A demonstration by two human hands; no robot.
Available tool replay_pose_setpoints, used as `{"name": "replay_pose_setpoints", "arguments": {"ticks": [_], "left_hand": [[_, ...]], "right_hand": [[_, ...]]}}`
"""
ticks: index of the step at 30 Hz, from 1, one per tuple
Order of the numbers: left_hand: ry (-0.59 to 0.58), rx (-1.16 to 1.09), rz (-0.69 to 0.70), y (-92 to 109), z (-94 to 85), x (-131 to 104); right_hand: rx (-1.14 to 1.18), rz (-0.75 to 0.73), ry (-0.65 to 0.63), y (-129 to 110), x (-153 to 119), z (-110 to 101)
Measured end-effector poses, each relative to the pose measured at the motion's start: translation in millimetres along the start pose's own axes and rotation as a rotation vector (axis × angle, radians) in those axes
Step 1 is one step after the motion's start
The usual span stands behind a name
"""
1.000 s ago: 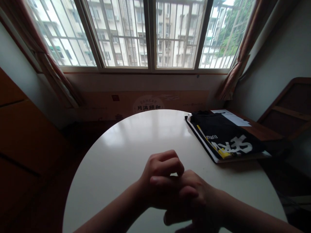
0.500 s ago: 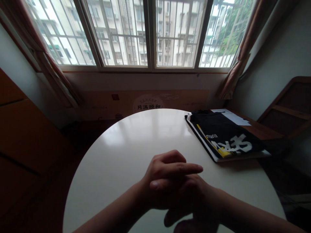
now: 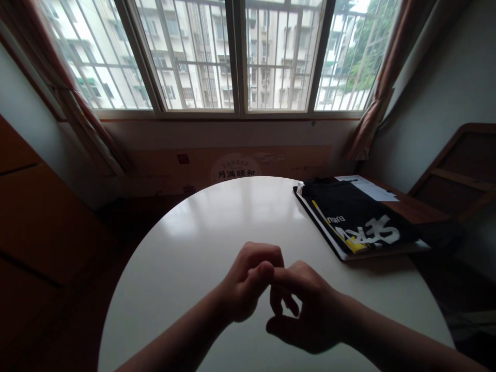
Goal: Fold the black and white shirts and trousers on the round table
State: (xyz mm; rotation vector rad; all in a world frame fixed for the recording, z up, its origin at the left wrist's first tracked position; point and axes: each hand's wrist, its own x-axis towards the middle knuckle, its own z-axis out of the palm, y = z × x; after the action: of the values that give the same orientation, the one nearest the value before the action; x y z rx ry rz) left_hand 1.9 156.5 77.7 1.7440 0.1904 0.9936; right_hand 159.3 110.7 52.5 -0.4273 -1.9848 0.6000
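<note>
Finger-hold step, apparently: left hand point(image 3: 250, 283) grip curled around fingers of right hand point(image 3: 308, 307), above counter point(image 3: 166, 289); right grip loosely half-open, no object visible. Release would call for uncurling left.

From my end, I've slid the left hand point(image 3: 248, 284) off the right hand point(image 3: 312, 305) it overlapped, curled in its outstretched finger, and pinched one right finger point(image 3: 285, 276) near its tip.
</note>
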Motion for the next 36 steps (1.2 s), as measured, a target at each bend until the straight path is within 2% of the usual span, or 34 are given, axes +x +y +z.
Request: {"name": "replay_pose_setpoints", "arguments": {"ticks": [4,9,14,18,20,23,27,32,36], "left_hand": [[0.028,-0.17,-0.144,-2,3.9,-2],[0.094,-0.235,-0.272,-2,7.2,-5],[0.086,-0.238,-0.351,-1,5.8,-2],[0.06,-0.255,-0.383,-9,2.9,-1],[0.086,-0.232,-0.364,-14,2.7,0],[0.084,-0.078,-0.252,-17,3.7,0],[-0.013,0.14,-0.184,-13,4.5,-1],[0.019,0.304,-0.148,-8,3.3,-1],[0.054,0.434,-0.086,-10,4.2,-1]], "right_hand": [[0.184,0.05,-0.016,2,-3,7],[0.471,0.034,-0.035,7,-9,15],[0.518,0.167,-0.107,6,-8,11],[0.497,0.244,-0.14,1,-4,5],[0.475,0.328,-0.166,-2,-2,3],[0.43,0.434,-0.184,-5,-1,4],[0.358,0.428,-0.152,-4,-1,5],[0.429,0.433,-0.155,0,2,2],[0.539,0.527,-0.124,4,2,1]]}}
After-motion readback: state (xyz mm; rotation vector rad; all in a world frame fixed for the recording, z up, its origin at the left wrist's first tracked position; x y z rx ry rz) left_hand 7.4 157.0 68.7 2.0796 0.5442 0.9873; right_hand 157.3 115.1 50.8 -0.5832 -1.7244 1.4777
